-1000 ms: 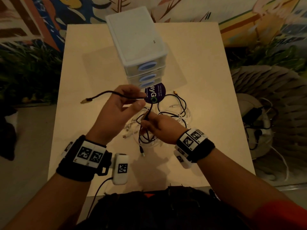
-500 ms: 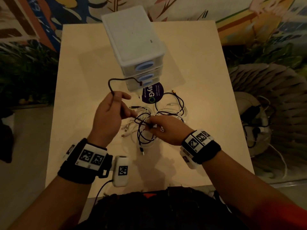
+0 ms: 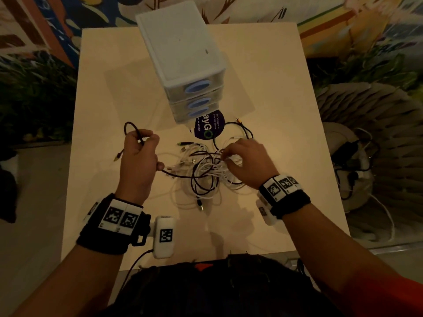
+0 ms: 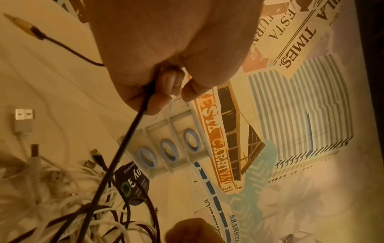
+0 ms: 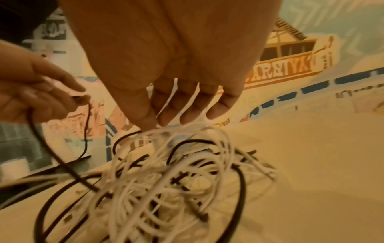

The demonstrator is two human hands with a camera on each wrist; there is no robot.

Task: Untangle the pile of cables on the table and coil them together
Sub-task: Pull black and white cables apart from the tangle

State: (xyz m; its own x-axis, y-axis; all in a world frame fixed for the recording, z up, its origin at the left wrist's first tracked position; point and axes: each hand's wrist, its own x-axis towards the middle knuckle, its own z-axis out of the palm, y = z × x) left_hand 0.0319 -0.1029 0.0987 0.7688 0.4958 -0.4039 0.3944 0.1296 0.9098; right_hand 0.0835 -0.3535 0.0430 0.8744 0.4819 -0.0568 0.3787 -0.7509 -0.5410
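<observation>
The table fills the head view, with everything that matters on its near half. At twelve o'clock stands one drawer unit, three drawers stacked, their fronts facing the person; it looks parked out of the way, leaving the near half free for sorting. Just below it, touching its base at six o'clock, lies one round dark sticker.

The pile sits at table centre, between the two hands. It is a knot of white cables crossed by dark ones; I count at least two dark cables, and the white ones are too interlaced to number, though several plugs poke out at the pile's ten o'clock.

The right hand comes in from three o'clock with its fingers curled down into the white strands, tips pinching or hooking a few of them, seemingly to anchor the knot while the other side is drawn clear. The right wrist view shows fingertips meeting the white loops, but whether they truly pinch is blurred.

The left hand is at nine o'clock, closed round one black cable. A loop stands above the fist and its gold plug dangles at eight o'clock, so the freed length is being gathered in the fist while the rest runs taut into the pile.
</observation>
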